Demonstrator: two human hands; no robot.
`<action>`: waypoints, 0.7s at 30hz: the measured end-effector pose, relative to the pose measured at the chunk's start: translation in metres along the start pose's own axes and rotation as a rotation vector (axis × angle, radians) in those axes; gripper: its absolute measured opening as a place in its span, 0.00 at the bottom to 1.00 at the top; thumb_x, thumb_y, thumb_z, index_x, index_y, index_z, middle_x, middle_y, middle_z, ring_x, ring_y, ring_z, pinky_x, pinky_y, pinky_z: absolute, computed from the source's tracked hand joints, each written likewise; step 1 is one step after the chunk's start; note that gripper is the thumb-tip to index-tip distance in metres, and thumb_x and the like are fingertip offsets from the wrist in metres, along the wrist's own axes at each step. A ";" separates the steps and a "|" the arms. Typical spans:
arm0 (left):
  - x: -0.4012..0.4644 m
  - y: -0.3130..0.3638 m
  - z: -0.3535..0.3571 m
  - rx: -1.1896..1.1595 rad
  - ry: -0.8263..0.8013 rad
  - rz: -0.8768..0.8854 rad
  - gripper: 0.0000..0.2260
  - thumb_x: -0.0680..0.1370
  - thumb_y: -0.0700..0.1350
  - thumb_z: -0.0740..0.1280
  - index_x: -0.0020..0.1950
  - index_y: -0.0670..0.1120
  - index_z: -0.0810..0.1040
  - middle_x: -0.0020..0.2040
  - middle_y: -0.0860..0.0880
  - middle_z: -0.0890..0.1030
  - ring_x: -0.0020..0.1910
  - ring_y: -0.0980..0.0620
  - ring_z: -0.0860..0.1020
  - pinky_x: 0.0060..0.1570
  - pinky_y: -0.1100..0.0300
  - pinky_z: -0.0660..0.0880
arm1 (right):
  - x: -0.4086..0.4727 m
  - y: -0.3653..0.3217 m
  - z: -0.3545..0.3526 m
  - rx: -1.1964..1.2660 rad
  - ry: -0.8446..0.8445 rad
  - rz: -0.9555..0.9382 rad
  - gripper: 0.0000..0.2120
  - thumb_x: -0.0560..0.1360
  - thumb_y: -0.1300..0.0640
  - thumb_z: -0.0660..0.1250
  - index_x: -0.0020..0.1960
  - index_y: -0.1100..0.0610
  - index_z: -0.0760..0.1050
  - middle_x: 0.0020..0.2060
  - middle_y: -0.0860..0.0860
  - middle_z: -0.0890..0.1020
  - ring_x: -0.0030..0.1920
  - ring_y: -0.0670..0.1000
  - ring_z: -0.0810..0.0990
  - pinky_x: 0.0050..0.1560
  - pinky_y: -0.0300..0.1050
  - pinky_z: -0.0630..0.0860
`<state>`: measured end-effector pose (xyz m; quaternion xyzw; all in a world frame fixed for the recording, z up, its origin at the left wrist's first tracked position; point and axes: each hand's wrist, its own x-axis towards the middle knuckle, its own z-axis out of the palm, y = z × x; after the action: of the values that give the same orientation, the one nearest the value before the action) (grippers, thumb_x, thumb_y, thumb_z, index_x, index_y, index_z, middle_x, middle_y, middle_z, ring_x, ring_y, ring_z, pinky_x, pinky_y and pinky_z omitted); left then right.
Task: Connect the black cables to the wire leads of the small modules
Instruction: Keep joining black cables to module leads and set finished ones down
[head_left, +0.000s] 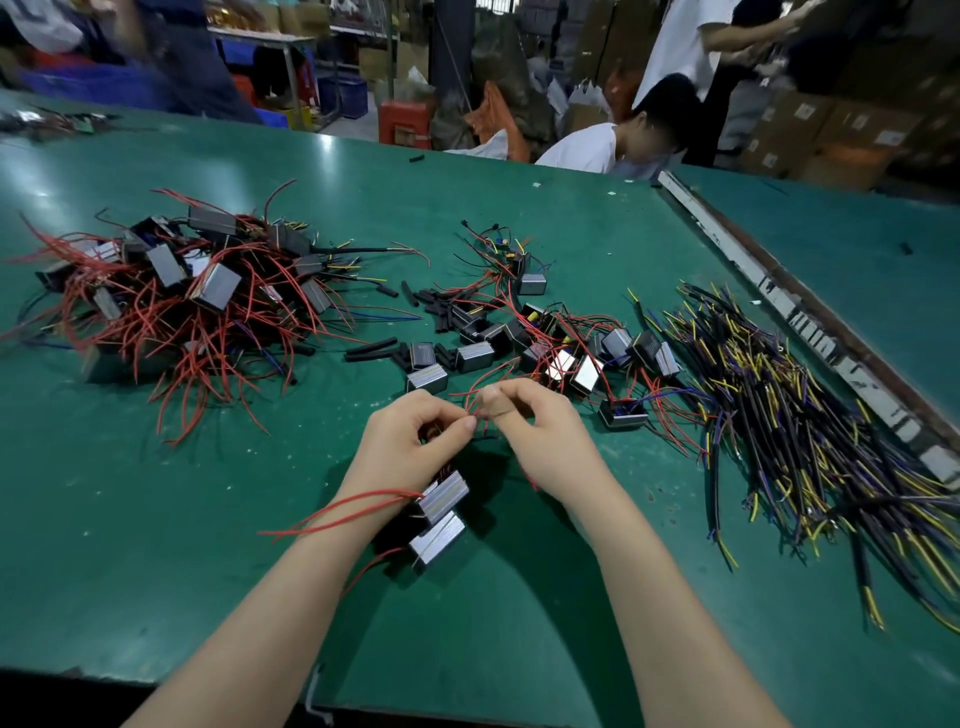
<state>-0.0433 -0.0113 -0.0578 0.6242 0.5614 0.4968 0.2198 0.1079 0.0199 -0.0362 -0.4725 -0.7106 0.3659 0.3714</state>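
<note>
Green matting covers the workbench (156, 571) under our forearms; two small grey modules (441, 514) hang close below our left wrist, red leads trailing left from them; our left hand (410, 441) pinches thin red wire leads (470, 402) at thumb and forefinger, and our right hand (535, 436) pinches the same strands just beside it, fingertips nearly touching; beyond them lie loose modules (545, 353) among short black sleeves (374, 348); black cables (779, 415) with yellow and blue ends spread at right, apart from both hands; farther left sits a heap of red-wired modules (182, 291); across the bench a person in white (597, 145) bends down.
</note>
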 end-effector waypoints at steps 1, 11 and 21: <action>0.000 0.000 0.000 -0.042 0.009 -0.046 0.10 0.74 0.40 0.71 0.36 0.55 0.78 0.33 0.56 0.77 0.31 0.63 0.73 0.34 0.73 0.67 | 0.001 -0.001 0.000 0.096 0.008 0.025 0.07 0.79 0.51 0.62 0.46 0.50 0.78 0.42 0.48 0.83 0.46 0.47 0.80 0.49 0.37 0.74; 0.008 -0.003 0.002 -0.140 0.068 -0.210 0.12 0.74 0.39 0.69 0.33 0.52 0.76 0.23 0.59 0.72 0.25 0.62 0.68 0.28 0.71 0.65 | 0.079 -0.031 0.008 -0.315 -0.010 0.016 0.08 0.77 0.51 0.64 0.52 0.53 0.78 0.43 0.45 0.80 0.48 0.47 0.77 0.49 0.41 0.71; 0.013 -0.009 0.001 -0.164 0.121 -0.222 0.12 0.74 0.41 0.69 0.33 0.53 0.75 0.24 0.60 0.73 0.26 0.64 0.69 0.30 0.72 0.65 | 0.124 -0.039 0.058 -1.115 -0.232 -0.012 0.21 0.72 0.50 0.67 0.62 0.55 0.70 0.59 0.55 0.77 0.63 0.58 0.71 0.59 0.54 0.65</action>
<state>-0.0483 0.0028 -0.0606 0.5072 0.5969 0.5504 0.2891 0.0074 0.1160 -0.0065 -0.5499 -0.8350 -0.0172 -0.0125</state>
